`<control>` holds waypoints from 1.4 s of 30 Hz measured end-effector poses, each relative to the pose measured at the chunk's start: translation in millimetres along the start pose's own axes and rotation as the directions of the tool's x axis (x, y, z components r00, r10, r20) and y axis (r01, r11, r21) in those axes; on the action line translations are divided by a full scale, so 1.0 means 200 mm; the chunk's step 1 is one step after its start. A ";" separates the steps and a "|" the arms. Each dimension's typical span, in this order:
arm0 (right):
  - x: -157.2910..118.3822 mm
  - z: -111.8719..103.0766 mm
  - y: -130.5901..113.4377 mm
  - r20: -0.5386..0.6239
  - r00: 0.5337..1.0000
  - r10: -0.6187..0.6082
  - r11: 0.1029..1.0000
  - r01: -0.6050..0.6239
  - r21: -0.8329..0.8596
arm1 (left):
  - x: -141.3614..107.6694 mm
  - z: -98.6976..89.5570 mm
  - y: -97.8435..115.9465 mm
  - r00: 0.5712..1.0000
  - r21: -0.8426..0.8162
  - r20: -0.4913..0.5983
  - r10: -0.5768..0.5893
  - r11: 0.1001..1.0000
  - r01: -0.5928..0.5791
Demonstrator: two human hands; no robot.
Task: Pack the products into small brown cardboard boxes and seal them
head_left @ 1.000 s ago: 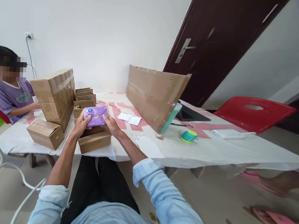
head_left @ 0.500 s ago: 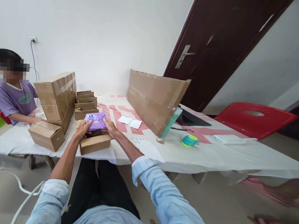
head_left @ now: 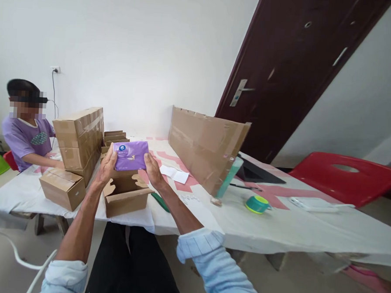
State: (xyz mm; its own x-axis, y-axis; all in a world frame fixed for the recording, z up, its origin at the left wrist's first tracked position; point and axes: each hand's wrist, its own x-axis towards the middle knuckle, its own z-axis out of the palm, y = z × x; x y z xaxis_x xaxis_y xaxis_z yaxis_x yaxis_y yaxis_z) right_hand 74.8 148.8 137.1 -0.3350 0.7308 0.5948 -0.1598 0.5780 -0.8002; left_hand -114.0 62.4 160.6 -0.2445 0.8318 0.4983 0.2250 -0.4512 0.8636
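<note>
A purple tissue pack [head_left: 130,156] with a round dark-blue logo is held up between both hands. My left hand [head_left: 108,164] grips its left edge, thumb at the front. At the right edge my right hand [head_left: 153,167] holds it the same way. Just below, an open cardboard box [head_left: 128,202] with its flaps up stands at the table's front edge; the part of its inside that shows looks dark. Beside this box, under my right forearm, lies a green object [head_left: 160,202], partly hidden.
To the left are stacked taped boxes [head_left: 79,138] and a small closed box [head_left: 63,187]; a person [head_left: 29,133] sits beyond. More open boxes [head_left: 114,136] stand behind my hands. A cardboard panel [head_left: 205,147], white paper [head_left: 174,174], teal tape roll [head_left: 257,204] and red chair [head_left: 347,176] are rightward.
Both hands have lifted the tissue pack up from the open box and turned its printed face toward me. More of the box's opening and the green object now show. The view has shifted slightly.
</note>
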 end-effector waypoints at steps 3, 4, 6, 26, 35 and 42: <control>-0.01 0.01 -0.08 -0.009 0.998 -0.060 0.998 0.060 -0.025 | -0.01 -0.01 0.06 0.996 0.061 0.004 0.090 0.994 -0.090; -0.01 0.01 -0.10 -0.012 0.997 -0.074 0.997 0.073 -0.026 | -0.01 -0.02 0.08 0.994 0.075 0.011 0.107 0.991 -0.108; -0.01 0.02 -0.15 -0.005 0.995 -0.095 0.995 0.095 -0.011 | -0.01 -0.02 0.13 0.991 0.091 0.032 0.133 0.987 -0.135; 0.14 -0.19 -0.04 0.329 0.944 0.024 0.986 0.032 -0.163 | 0.06 -0.18 0.25 0.977 0.019 -0.060 0.206 0.979 -0.205; 0.12 -0.17 0.53 0.340 0.842 0.419 0.908 -0.398 -0.135 | 0.09 -0.46 0.05 0.850 0.130 -0.467 0.245 0.969 -0.208; -0.08 -0.19 0.59 0.363 0.836 0.411 0.896 -0.445 0.009 | 0.11 -0.50 -0.10 0.837 0.158 -0.495 0.234 0.971 -0.178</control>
State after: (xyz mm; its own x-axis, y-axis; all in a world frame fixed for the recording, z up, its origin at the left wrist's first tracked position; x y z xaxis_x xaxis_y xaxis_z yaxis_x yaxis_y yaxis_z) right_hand 96.0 219.0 37.1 -0.6831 0.7167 0.1402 -0.0028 0.1895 -0.9819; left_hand -217.3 57.1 161.7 -0.6185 0.4305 0.6573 0.4115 -0.5352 0.7377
